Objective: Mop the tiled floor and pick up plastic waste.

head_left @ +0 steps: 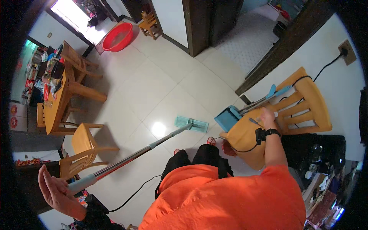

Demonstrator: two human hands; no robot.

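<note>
A flat mop with a pale green head [197, 124] lies on the floor in front of my feet, its silver pole [126, 159] slanting up to the lower left. The grey end of the pole rests against the palm of my left hand [57, 191], whose fingers are loosely stretched; the thumb is hidden. My right hand [267, 116] is curled over the seat of a wooden chair [245, 134], beside a small white object [276, 114] and a small grey-blue piece [253, 121]. What its fingers hold is unclear. A blue dustpan [227, 119] with metal poles leans at that chair.
A wooden table [57, 103] loaded with items stands left, with chairs [86, 140] around it. Far back are a red basin [118, 37] and a small wooden stool [149, 25]. A black cable [134, 193] crosses the floor. A doorway opens at upper right.
</note>
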